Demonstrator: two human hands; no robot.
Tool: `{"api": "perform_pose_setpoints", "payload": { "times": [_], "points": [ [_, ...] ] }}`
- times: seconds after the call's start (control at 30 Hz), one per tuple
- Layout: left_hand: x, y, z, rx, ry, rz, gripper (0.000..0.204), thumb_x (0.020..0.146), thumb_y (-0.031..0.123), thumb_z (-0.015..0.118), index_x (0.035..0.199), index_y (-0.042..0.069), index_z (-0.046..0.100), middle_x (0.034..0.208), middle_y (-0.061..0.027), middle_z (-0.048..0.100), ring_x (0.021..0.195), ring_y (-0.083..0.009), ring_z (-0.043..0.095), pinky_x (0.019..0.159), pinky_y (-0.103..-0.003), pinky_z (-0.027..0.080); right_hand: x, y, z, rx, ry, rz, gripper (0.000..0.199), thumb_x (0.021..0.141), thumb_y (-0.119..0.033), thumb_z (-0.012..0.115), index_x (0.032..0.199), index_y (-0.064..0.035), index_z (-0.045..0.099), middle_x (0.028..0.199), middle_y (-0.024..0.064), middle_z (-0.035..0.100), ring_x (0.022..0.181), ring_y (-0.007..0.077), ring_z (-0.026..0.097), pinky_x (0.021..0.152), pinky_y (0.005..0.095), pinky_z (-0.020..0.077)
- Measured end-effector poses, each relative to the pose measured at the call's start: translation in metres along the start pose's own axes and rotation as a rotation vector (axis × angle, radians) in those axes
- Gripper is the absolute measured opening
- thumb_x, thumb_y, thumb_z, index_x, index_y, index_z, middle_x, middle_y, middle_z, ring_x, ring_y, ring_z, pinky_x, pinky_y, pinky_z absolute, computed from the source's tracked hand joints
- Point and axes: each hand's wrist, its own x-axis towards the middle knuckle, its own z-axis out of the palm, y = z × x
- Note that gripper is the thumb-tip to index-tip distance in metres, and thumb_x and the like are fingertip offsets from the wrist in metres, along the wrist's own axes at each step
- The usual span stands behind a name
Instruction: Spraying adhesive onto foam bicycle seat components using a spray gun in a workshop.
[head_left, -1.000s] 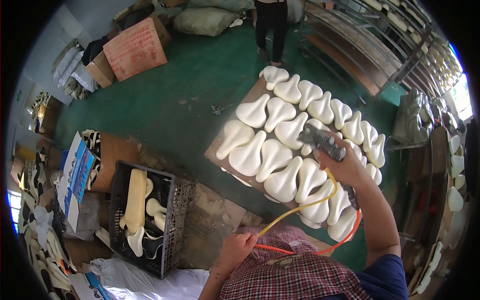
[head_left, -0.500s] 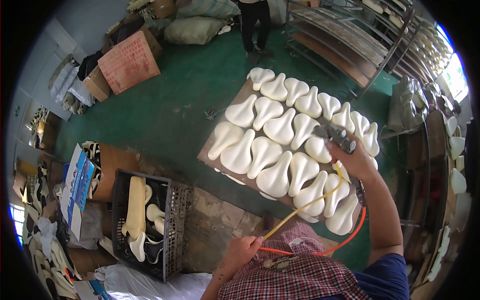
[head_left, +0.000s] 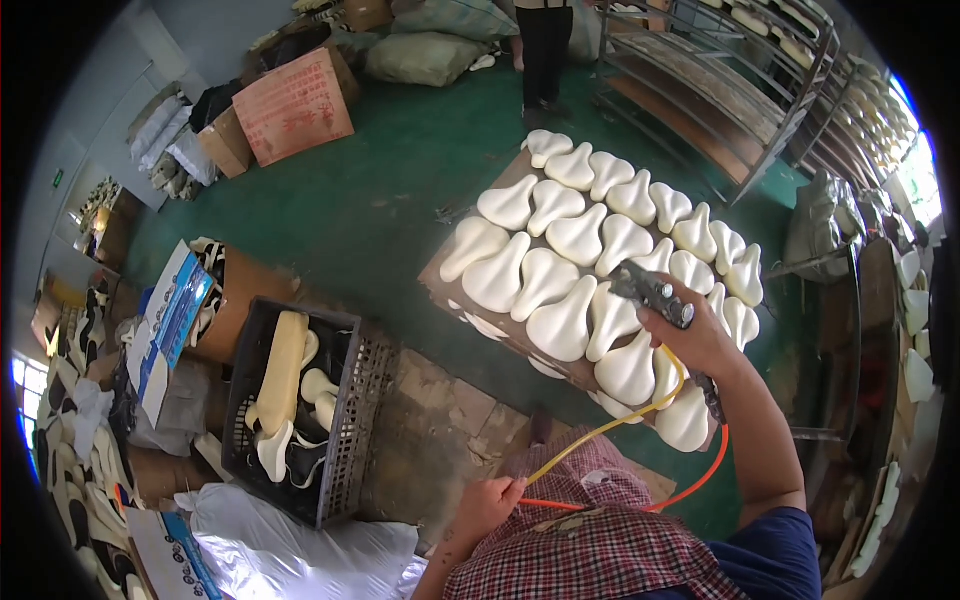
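Observation:
My right hand (head_left: 692, 332) is wrapped round a dark spray gun (head_left: 652, 292), held just above several rows of cream bicycle saddle pads (head_left: 560, 318). The pads lie close together on a brown board (head_left: 447, 284). From the gun a yellow hose (head_left: 600, 432) runs down to my left hand (head_left: 487, 504), whose fingers are closed round it in front of my checked apron. An orange hose (head_left: 722, 455) loops below the right forearm and passes back near the left hand. The gun hides parts of the pads beneath it.
To the left stands a black plastic crate (head_left: 345, 420) holding saddle parts, beside an open cardboard box (head_left: 235, 310). A metal rack (head_left: 770, 150) rises at the far right. Another person's legs (head_left: 543, 60) show beyond the board. A white sack (head_left: 290, 540) lies at lower left.
My right hand has carried the spray gun leftward and nearer across the pads. The left hand stays closed on the hose. The whole view has shifted a little.

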Motion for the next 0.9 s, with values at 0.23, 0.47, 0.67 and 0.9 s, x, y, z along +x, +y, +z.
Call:
{"api": "perform_pose_setpoints", "payload": {
  "times": [0.23,0.47,0.67,0.9],
  "points": [
    [-0.035,0.013,0.009,0.004,-0.063,-0.069,0.034,0.092,0.03,0.057,0.08,0.0,0.067,0.07,-0.0187,0.063,0.063,-0.0361,0.063,0.055,-0.042,0.047,-0.032,-0.004,0.021,-0.031,-0.095,-0.095,0.047,0.084,-0.021,0.069,0.126,-0.0051,0.055,0.085,0.0091,0.067,0.076,0.0161,0.063,0.073,0.0306,0.05],
    [-0.035,0.025,0.028,0.025,-0.041,-0.019,0.038,0.093,0.034,0.055,0.074,0.002,0.064,0.066,-0.0193,0.061,0.06,-0.0391,0.06,0.055,-0.047,0.047,-0.047,0.006,-0.003,-0.053,-0.187,-0.092,0.047,0.085,-0.02,0.069,0.127,-0.0053,0.054,0.083,0.01,0.066,0.07,0.0172,0.064,0.069,0.0308,0.0511],
    [-0.002,0.045,0.062,0.058,-0.137,-0.026,0.034,0.092,0.032,0.056,0.081,0.002,0.067,0.073,-0.0192,0.064,0.067,-0.0379,0.062,0.057,-0.044,0.048,-0.004,0.059,-0.072,0.086,0.174,0.012,0.046,0.087,-0.019,0.067,0.129,-0.0055,0.052,0.081,0.0058,0.064,0.064,0.0101,0.06,0.061,0.0283,0.0507],
    [0.03,0.08,0.099,0.034,-0.122,-0.007,0.034,0.092,0.035,0.055,0.078,0.006,0.066,0.067,-0.0185,0.062,0.063,-0.0381,0.062,0.057,-0.048,0.049,-0.004,0.082,-0.115,0.102,0.109,0.03,0.046,0.087,-0.019,0.067,0.129,-0.0048,0.052,0.081,0.0047,0.064,0.064,0.0117,0.059,0.061,0.027,0.0501]
  ]
}}
